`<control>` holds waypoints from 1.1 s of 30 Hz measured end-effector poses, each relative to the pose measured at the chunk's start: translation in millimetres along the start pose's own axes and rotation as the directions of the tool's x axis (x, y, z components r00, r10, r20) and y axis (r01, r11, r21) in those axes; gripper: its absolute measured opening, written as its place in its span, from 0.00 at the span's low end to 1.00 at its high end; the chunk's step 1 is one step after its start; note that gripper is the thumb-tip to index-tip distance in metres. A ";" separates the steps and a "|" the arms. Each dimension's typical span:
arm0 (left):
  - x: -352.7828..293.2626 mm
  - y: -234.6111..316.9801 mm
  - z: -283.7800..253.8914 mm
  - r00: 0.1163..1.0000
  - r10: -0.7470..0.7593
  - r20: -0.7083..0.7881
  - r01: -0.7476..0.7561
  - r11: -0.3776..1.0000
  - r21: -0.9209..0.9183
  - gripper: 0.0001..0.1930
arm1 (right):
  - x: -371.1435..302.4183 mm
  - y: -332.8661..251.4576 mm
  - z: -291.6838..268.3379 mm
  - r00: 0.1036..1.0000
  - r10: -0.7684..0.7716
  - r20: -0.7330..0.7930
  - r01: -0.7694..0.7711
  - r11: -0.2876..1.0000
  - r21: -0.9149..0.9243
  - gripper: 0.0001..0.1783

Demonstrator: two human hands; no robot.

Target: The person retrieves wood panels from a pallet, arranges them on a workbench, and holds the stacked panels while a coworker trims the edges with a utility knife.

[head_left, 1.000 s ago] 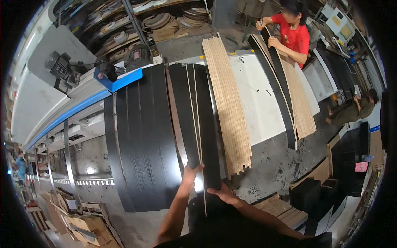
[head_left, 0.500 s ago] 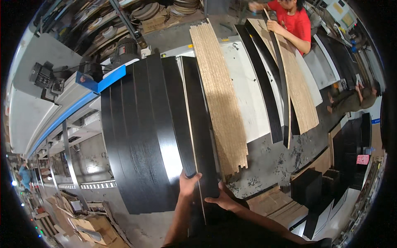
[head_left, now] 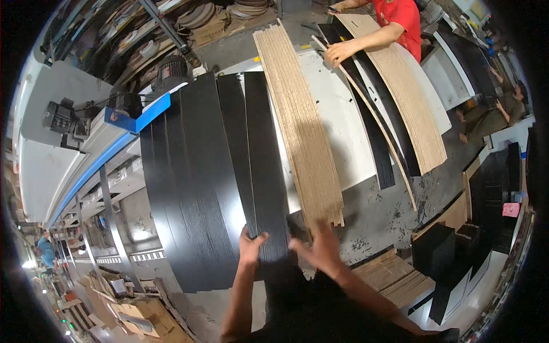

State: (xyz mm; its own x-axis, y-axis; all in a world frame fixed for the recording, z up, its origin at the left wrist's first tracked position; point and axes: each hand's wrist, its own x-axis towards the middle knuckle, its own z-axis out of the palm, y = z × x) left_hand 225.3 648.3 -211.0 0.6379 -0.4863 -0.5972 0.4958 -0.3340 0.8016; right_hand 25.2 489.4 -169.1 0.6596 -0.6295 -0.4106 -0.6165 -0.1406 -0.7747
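L hand [head_left: 250, 249] – curled round blk board [head_left: 240, 154], R hand [head_left: 321, 251] – open, blurred

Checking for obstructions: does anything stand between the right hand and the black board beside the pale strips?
Nothing visible: the right hand, blurred, is by the near end of the black board; the pale strips lie ahead.

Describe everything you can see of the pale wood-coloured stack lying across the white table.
The pale stack is long and narrow, made of thin lengthwise strips packed side by side, wood-like in look. Its ends are uneven. It lies slightly slanted on the white table, its near end reaching past the table's edge, partly in shadow. Black boards lie to its left. The blurred right hand overlaps its near end in view; whether they touch cannot be told.
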 end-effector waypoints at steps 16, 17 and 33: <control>25.9 -52.1 36.2 0.999 0.035 0.014 -0.034 0.998 -0.058 0.23 | 131.7 25.6 -14.0 0.950 0.140 -0.279 -0.253 0.868 -0.427 0.90; 27.6 -55.1 38.3 0.998 0.062 -0.003 -0.062 0.997 0.045 0.24 | 132.7 20.6 -13.1 0.948 0.128 -0.293 -0.250 0.867 -0.431 0.90; 29.8 -55.8 74.5 0.977 0.015 -0.214 0.044 0.963 0.266 0.42 | 138.9 21.2 -61.6 0.914 0.138 -0.380 -0.351 0.737 -0.577 0.86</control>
State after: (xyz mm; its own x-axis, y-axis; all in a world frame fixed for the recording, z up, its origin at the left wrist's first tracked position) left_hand 172.8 592.3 -271.5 0.7566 -0.3069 -0.5774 0.3488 -0.5575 0.7533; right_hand 77.4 351.9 -212.9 0.3546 -0.8858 -0.2995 -0.9343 -0.3234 -0.1497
